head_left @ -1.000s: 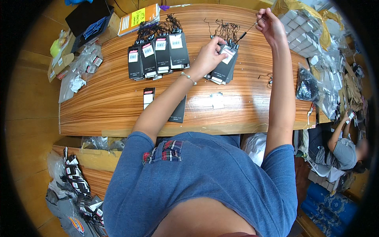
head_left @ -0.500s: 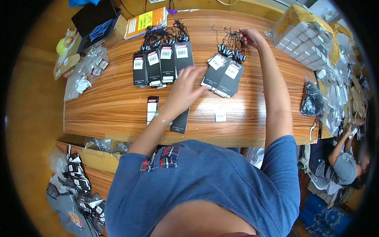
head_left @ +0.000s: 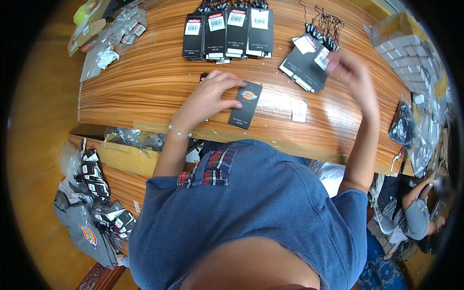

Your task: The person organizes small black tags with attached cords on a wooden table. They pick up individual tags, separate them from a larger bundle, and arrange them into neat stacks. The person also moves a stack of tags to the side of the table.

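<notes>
My left hand (head_left: pixel 210 96) is low over the table, fingers bent and thumb apart, its fingertips at the left edge of a black hang tag (head_left: pixel 244 113) with an oval emblem. Partly hidden under that hand is another dark tag (head_left: pixel 204 76). My right hand (head_left: pixel 355 79) is smeared by motion just right of a fanned pile of black hang tags (head_left: pixel 307 65) with white barcode stickers; its fingers are not clear. Black strings (head_left: pixel 326 21) trail from the top of this pile. A small white barcode label (head_left: pixel 299 111) lies between the hands, near the table's front edge.
Several stacks of black tags (head_left: pixel 227 36) stand in a row at the back. At right are a wrapped block of small white boxes (head_left: pixel 401 53) and a bag of black strings (head_left: pixel 402 123). Plastic bags (head_left: pixel 113 41) lie at left. Another person (head_left: pixel 418 215) sits far right.
My right hand has left the strings and come nearer, beside the pile. My left hand has drawn back from the pile to the single tag. The whole view has shifted.
</notes>
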### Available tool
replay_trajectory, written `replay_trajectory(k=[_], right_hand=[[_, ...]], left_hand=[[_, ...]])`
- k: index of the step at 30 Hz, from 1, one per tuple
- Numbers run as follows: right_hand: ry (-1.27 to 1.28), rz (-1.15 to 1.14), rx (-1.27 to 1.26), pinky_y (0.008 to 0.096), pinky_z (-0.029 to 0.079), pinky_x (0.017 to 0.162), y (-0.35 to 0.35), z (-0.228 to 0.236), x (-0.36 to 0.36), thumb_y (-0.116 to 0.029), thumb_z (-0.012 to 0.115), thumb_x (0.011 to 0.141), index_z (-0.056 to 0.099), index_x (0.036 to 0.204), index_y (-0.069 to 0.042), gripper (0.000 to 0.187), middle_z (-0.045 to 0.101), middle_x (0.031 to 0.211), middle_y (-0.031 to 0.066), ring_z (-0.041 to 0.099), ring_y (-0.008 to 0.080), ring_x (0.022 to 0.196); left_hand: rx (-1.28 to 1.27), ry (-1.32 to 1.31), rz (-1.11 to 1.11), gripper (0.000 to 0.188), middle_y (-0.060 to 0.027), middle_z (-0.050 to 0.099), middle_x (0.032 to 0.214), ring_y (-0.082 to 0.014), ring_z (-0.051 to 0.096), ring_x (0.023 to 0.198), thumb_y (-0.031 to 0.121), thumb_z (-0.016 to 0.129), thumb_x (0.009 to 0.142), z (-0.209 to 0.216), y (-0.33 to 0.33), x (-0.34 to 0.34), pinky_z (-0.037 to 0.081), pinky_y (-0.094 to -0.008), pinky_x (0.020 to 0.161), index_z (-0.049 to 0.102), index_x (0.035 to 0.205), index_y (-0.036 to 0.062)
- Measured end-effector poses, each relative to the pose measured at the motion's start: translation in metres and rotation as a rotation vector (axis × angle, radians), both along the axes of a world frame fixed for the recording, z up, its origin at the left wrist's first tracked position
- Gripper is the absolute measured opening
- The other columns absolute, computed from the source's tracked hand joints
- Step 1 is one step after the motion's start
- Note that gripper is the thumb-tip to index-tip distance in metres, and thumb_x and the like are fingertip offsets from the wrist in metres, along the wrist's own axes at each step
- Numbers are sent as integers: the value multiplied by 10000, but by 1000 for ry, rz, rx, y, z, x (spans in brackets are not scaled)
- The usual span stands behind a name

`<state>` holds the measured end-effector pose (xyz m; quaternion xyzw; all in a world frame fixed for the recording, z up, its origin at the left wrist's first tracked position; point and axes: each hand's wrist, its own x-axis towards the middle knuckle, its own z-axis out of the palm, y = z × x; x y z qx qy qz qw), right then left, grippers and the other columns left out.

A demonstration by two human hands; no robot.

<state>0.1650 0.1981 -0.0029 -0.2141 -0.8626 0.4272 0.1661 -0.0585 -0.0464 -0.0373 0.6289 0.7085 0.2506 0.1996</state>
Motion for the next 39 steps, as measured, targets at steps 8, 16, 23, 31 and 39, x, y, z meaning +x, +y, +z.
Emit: replay_trajectory(k=[8,16,23,31,39], right_hand=[[-233,-223,177,330,440,681,-96,-51,28,-120,718,606,567,891,-31,335,534,852,89,532,252,814],[-208,-339,-122,256,405,558,-96,-64,31,-33,699,634,566,902,-26,299,506,667,41,477,126,605],[-93,-327,-204,217,367,509,-96,-70,32,-15,643,710,595,844,-10,142,500,576,0,422,67,539],[67,-406,-352,216,372,512,-108,-54,37,-42,623,744,604,857,-19,116,506,571,-11,438,52,543],[231,-416,-26,257,403,477,-134,-38,6,-87,635,755,516,931,-35,219,487,541,57,508,129,484]], left_hand=[[4,146,-71,598,-56,524,1023,-245,447,1001,245,758,505,-18,27,7,370,-354,879,573,1048,78],[-199,-492,194,448,-67,574,866,-132,562,745,102,718,635,-13,15,3,458,-237,689,541,1042,43],[57,-912,215,272,-88,607,896,-84,578,802,1,560,793,-22,9,6,460,-186,649,501,1058,-4],[-62,-957,258,102,-21,602,710,-29,533,624,20,593,786,-11,15,22,401,-159,525,497,822,31],[34,-1100,168,124,-81,611,781,-85,585,716,-18,608,763,-16,36,74,474,-174,611,500,821,-5]])
